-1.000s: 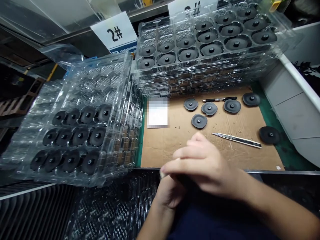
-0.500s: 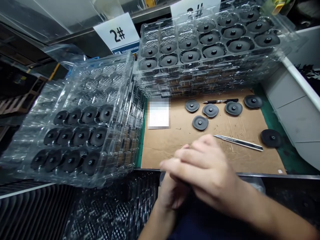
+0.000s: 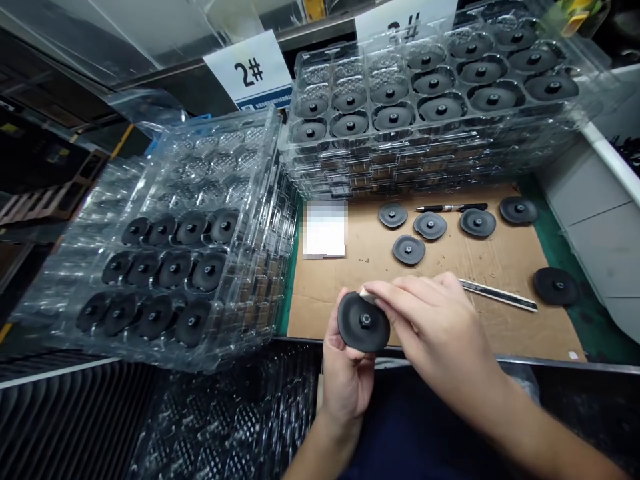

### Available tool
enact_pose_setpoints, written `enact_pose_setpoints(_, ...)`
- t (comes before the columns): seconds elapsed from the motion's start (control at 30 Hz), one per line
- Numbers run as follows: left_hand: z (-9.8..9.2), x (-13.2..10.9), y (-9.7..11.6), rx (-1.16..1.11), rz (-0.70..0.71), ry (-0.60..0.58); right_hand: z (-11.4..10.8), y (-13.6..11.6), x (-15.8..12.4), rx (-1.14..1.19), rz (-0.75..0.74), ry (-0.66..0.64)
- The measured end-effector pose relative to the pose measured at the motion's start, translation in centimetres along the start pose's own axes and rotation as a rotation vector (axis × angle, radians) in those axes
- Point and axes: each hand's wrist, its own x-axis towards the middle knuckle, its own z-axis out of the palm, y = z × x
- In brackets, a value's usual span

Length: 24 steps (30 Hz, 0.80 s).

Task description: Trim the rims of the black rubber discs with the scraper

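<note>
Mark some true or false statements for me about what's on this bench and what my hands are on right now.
1. Both the left hand and the right hand are on one black disc. True.
2. The pen lies inside the left tray. False: it lies on the cardboard, among the loose discs.
3. The sign behind the left tray reads 5#. False: it reads 2#.
4. The thin blade lies on the cardboard, to the right of the right hand. True.
5. Every pocket of the left tray holds a disc. False: only the near rows are filled; the far pockets are empty.
</note>
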Motion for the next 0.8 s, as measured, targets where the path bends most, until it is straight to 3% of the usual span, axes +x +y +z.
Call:
enact_pose_setpoints(0.13,0.2,-0.1,-0.2,-0.057,0.068,0.013,0.1,-0.1,0.6,0.144,-0.094,0.088)
enact_pose_setpoints(0.27,-0.1,0.2,0.2,-0.178,0.156,-0.055,-0.1,2.2,-0.1,0.264,0.167,-0.069)
enact_pose_setpoints(0.33,-0.5,0.3,0.5,-0.234,0.129,-0.130,0.6,4.4,-1.1,0.307,0.245,-0.129)
enact_pose_setpoints(0.47,-0.9,0.3,0.9,-0.319,0.035,-0.235,4.1,8.4,-3.1,0.148,0.249,-0.083)
enact_pose_setpoints(0.53,-0.9,0.2,0.9,-0.348,-0.010,-0.275,5.5,9.2,-3.8,0.080,0.209,-0.061)
enact_pose_setpoints(0.6,-0.8,0.2,1.1,-0.364,-0.064,-0.316,5.5,9.4,-4.0,0.031,0.161,-0.027)
enact_pose_setpoints(0.7,-0.8,0.2,1.3,-0.225,-0.002,-0.370,1.9,9.7,-2.9,-0.024,0.103,0.054)
enact_pose_setpoints(0.8,-1.1,0.6,1.6,0.254,0.347,-0.406,-5.4,11.0,0.5,-0.264,0.053,0.266)
